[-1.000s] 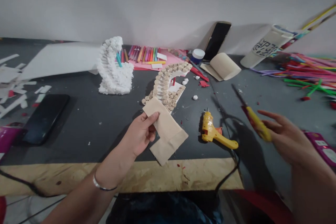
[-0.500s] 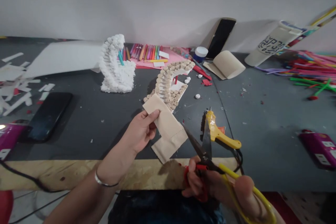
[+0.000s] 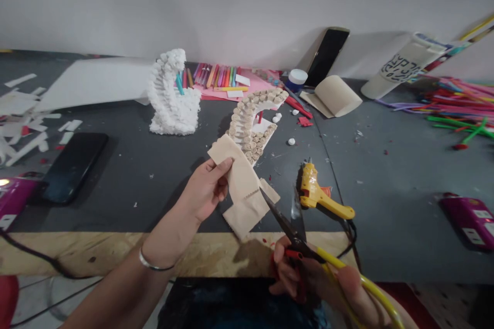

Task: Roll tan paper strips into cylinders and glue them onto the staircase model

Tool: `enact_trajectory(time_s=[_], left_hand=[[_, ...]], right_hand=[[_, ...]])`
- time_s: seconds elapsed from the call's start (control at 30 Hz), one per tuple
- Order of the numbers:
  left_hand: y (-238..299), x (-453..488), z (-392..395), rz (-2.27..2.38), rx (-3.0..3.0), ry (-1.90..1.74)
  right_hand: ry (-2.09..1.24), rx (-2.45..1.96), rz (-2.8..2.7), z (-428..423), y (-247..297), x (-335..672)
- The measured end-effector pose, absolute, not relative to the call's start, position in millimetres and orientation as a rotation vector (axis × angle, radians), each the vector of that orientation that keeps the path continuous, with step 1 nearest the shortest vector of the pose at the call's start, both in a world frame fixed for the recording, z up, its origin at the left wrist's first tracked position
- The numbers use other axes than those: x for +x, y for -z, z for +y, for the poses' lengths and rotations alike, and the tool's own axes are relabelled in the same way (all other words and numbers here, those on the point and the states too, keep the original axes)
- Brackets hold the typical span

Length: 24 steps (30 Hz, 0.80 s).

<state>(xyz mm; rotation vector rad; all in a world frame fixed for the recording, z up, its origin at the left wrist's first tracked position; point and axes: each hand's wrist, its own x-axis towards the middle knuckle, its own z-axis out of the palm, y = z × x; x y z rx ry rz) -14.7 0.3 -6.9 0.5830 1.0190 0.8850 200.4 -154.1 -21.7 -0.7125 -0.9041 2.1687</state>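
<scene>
My left hand (image 3: 204,190) pinches a beige sheet (image 3: 241,185) of felt-like material with a zigzag edge, holding it up above the dark table. My right hand (image 3: 297,272) grips large scissors (image 3: 287,226) with yellow and red handles. Their open blades bite into the sheet's lower right part, where a small flap (image 3: 269,190) stands partly cut away. Just beyond the blades lies a yellow hot glue gun (image 3: 322,193), not touched by either hand.
Behind the sheet stand a spiral model of cork slices (image 3: 250,128) and a white foam-ball spiral (image 3: 170,103). A black phone (image 3: 73,167) lies at left. A wooden board edge (image 3: 173,254) runs along the front, with a black cord near the glue gun.
My right hand has brought the scissors in from the right, and the blades now cut into the sheet. A flap has opened at its right edge. The view has shifted slightly.
</scene>
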Motion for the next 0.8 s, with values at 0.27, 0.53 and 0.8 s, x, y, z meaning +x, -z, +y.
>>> enact_trajectory(time_s=[0.27,0.53,0.8], left_hand=[[5.4,-14.6,1.8,1.04,0.582,-0.896],[6.8,-15.2,2.5,1.031,0.59,-0.925],[8.7,-15.5,-0.5,1.028,0.676,-0.898]], right_hand=[[-2.172,-0.759,-0.919,-156.1,24.7,204.8],[-2.134,-0.651,-0.962,-160.5,47.2,203.9],[-2.171,-0.801,-0.824,-155.8,36.5,198.6]])
